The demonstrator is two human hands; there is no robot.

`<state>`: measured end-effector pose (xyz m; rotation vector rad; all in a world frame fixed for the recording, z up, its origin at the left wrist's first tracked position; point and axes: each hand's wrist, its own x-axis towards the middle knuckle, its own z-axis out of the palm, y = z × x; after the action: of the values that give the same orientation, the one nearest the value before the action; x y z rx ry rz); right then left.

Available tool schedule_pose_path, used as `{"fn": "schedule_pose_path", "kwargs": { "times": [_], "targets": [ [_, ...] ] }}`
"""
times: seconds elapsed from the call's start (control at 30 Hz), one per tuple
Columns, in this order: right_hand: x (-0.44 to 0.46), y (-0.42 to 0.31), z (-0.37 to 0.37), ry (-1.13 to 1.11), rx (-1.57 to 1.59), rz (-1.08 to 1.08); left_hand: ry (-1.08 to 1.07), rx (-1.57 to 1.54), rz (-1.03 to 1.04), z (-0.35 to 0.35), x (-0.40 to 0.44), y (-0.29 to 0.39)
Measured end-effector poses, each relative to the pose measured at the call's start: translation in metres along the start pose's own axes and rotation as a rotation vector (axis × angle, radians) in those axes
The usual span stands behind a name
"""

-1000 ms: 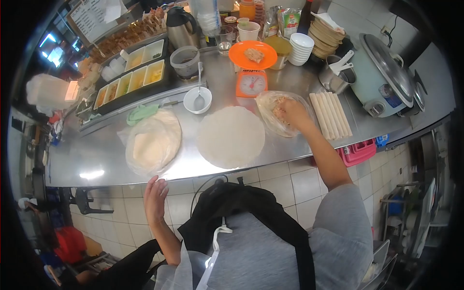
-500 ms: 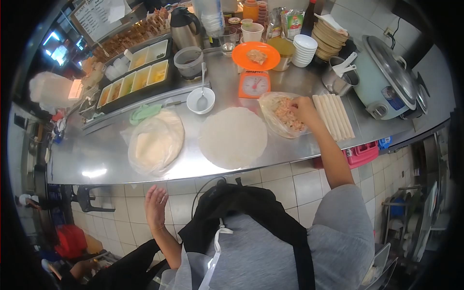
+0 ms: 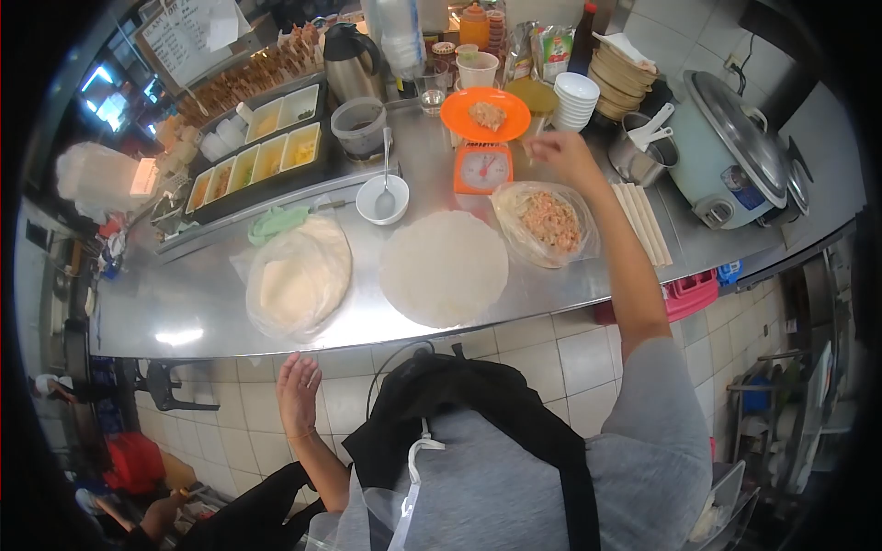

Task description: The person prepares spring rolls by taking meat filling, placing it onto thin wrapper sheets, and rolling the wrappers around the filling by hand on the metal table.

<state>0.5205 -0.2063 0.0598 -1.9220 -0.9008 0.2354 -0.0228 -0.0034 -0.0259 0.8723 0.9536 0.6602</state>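
Note:
My right hand [image 3: 562, 156] is raised just right of the orange scale [image 3: 483, 169], its fingers pinched; whatever they hold is too small to name. On the scale, an orange plate [image 3: 450, 112] carries a lump of minced filling [image 3: 487, 116]. Below my right forearm lies an open plastic bag of filling [image 3: 549, 223]. A round white wrapper sheet [image 3: 444, 268] lies flat at the centre, with a bag of stacked wrappers [image 3: 292, 286] left of it. My left hand [image 3: 299, 386] hangs below the counter edge, empty, fingers loosely apart.
White rolls [image 3: 643, 223] lie partly behind my right forearm. A bowl [image 3: 378, 202] with a spoon stands behind the wrapper sheet. Ingredient trays [image 3: 253, 167] are at the back left. A metal pot [image 3: 640, 156] and a large cooker [image 3: 735, 151] stand at the right.
My right hand has left the bag of filling and moved up and left, beside the scale and plate. My left hand stays low, nearly still.

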Motion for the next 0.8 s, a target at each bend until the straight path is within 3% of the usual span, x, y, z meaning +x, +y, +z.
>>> {"fn": "schedule_pose_path", "kwargs": {
  "times": [0.03,0.23,0.33,0.4,0.5,0.73,0.8],
  "targets": [
    [0.021,-0.005,0.0,-0.023,-0.112,-0.059,-0.007,-0.006,0.005,0.003,0.0,0.002],
    [0.095,-0.026,0.029,0.092,0.093,-0.01,-0.015,-0.009,0.031,0.008,-0.004,0.004],
    [0.114,-0.023,0.032,-0.021,-0.034,0.047,0.023,-0.023,0.034,0.003,-0.01,0.003],
    [0.123,-0.018,0.034,-0.054,-0.361,0.021,0.056,-0.017,0.028,-0.003,-0.015,0.0],
    [0.099,-0.059,0.022,-0.029,-0.576,-0.014,0.078,-0.047,0.022,-0.022,-0.016,-0.009],
    [0.126,-0.019,0.001,0.021,-0.247,-0.132,0.06,-0.042,0.038,-0.023,-0.013,-0.006],
    [0.123,-0.023,-0.006,-0.094,-0.218,-0.102,0.069,-0.055,0.031,-0.016,-0.011,-0.003]
  ]
}}
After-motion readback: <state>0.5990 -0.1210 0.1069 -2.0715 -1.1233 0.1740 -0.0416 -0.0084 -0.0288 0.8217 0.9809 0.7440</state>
